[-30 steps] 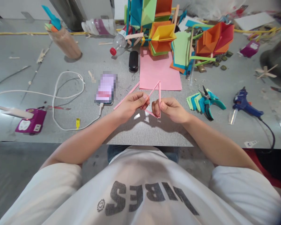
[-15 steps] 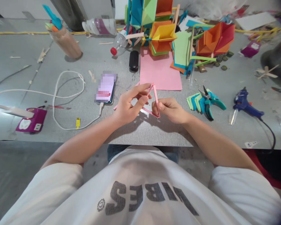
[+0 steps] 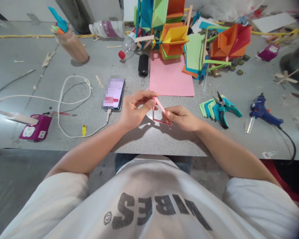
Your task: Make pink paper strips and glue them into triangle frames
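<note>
A narrow pink paper strip [image 3: 160, 104], bent into a roughly triangular loop, is held above the grey table near its front edge. My left hand [image 3: 137, 111] pinches the loop's upper left corner between thumb and fingers. Closed around its right side is my right hand [image 3: 181, 117], with the lower right corner poking out below the fingers. Just beyond the hands lies a stack of pink paper [image 3: 171, 78]. A phone [image 3: 114, 93] with a white cable rests left of my left hand.
Right of my hands are teal pliers [image 3: 224, 108] on folded green and blue papers [image 3: 208, 109], and a blue glue gun [image 3: 264, 111]. Folded paper shapes [image 3: 174, 36], bottles [image 3: 127, 46] and a black case [image 3: 143, 65] stand or lie behind. A purple power socket [image 3: 37, 127] sits left.
The loop's top corner has moved down and left with my left fingers, and the loop looks smaller and more closed. My right hand keeps its hold with little movement.
</note>
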The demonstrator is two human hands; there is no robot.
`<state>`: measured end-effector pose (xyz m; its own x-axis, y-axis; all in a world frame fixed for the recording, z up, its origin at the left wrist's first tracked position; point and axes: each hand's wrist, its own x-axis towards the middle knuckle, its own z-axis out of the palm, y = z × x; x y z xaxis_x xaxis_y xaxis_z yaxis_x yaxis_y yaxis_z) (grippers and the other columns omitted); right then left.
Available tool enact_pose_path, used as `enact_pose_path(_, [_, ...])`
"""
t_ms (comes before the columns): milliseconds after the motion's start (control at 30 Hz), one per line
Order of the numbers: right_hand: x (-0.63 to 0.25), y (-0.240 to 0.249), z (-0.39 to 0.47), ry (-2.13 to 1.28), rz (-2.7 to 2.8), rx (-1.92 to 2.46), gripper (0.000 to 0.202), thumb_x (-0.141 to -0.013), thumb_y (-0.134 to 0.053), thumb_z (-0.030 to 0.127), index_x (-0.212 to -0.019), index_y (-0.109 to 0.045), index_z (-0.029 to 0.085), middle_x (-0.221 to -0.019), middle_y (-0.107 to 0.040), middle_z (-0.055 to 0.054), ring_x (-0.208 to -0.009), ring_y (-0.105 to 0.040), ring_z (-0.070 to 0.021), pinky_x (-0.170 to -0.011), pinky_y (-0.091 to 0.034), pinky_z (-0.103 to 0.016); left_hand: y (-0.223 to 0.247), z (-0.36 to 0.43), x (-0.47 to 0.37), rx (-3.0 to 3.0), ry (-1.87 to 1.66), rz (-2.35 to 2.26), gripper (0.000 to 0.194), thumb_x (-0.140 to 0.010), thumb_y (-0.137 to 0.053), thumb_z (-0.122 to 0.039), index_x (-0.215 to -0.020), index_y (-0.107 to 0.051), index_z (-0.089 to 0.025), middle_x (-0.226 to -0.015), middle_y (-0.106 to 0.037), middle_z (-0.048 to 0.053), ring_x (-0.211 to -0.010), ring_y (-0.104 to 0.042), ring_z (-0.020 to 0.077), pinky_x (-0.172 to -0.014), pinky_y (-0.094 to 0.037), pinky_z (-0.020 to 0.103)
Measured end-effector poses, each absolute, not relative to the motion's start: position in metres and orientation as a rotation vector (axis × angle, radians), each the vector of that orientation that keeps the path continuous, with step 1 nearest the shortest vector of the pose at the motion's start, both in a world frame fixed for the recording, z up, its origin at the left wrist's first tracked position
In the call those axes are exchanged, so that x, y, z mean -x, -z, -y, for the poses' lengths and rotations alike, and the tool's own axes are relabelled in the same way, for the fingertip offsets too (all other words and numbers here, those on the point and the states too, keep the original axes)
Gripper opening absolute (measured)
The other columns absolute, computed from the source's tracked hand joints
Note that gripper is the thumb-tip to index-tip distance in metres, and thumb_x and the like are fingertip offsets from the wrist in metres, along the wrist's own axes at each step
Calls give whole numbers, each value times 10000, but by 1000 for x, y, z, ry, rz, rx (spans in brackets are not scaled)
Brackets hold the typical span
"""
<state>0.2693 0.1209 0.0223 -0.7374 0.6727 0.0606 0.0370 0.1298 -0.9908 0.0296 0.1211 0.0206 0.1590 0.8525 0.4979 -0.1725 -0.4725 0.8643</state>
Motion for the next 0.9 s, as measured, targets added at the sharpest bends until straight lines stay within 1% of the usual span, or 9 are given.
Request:
enact_pose_path(100, [-271, -23, -123, -1641, 1913, 705, 643, -1109, -609, 743, -767, -609, 199, -686, -558, 16, -626, -487, -122, -604, -365, -280, -28, -121, -29, -1476, -1407, -756, 355, -950, -910, -570, -1013, -884, -221, -848, -836, 37, -733, -792, 142, -720, -670, 289])
enact_pose_path(167, [-272, -24, -124, -1645, 1911, 713, 648, -1099, -622, 752, -761, -604, 200, -684, -550, 20, -625, -466, -117, -600, -350, -278, -32, -122, -28, -1411, -1361, -767, 400, -893, -951, -601, -956, -878, -213, -810, -833, 42, -730, -795, 155, -713, -662, 299])
enact_pose_path(333, [-274, -28, -127, -1701, 1859, 713, 635, -1075, -680, 742, -748, -573, 208, -662, -470, 48, -614, -373, -104, -584, -296, -273, -40, -132, -16, -1288, -1106, -701, 416, -763, -1049, -562, -830, -848, -204, -786, -828, 43, -715, -807, 180, -684, -651, 307])
enact_pose_path(433, [-274, -27, -130, -1736, 1822, 719, 638, -1049, -721, 744, -740, -552, 211, -670, -426, 58, -620, -350, -103, -596, -302, -273, -41, -136, -10, -1292, -1008, -673, 400, -762, -1054, -540, -871, -865, -204, -791, -826, 51, -740, -831, 206, -707, -668, 324])
enact_pose_path(533, [-275, -23, -133, -1742, 1807, 733, 643, -1039, -719, 764, -756, -580, 204, -687, -456, 48, -624, -379, -105, -597, -294, -275, -40, -137, -9, -1327, -920, -632, 426, -782, -1042, -557, -972, -894, -206, -809, -834, 65, -753, -843, 223, -727, -679, 342])
enact_pose_path(600, [-276, -19, -135, -1702, 1790, 771, 645, -1028, -717, 786, -786, -624, 195, -705, -493, 40, -637, -405, -109, -613, -317, -276, -39, -135, -11, -1359, -884, -607, 424, -786, -1040, -560, -956, -894, -199, -808, -837, 73, -758, -841, 221, -724, -675, 338])
enact_pose_path(700, [-278, -14, -137, -1627, 1748, 822, 666, -1007, -707, 831, -832, -674, 190, -720, -527, 31, -660, -435, -120, -649, -366, -284, -37, -133, -15, -1358, -960, -610, 400, -814, -1019, -576, -918, -892, -211, -796, -834, 63, -741, -820, 193, -717, -664, 319])
enact_pose_path(800, [-278, -10, -139, -1577, 1714, 854, 692, -999, -673, 872, -867, -707, 194, -702, -528, 28, -663, -447, -134, -651, -372, -294, -35, -132, -17, -1319, -1057, -657, 399, -835, -998, -599, -979, -907, -238, -796, -829, 47, -726, -804, 175, -714, -656, 314])
enact_pose_path(900, [-277, -9, -140, -1528, 1739, 895, 728, -994, -633, 909, -879, -727, 196, -726, -566, 4, -687, -490, -150, -664, -399, -305, -34, -133, -18, -1328, -1118, -688, 404, -839, -992, -609, -986, -912, -241, -788, -824, 44, -714, -787, 161, -709, -646, 307])
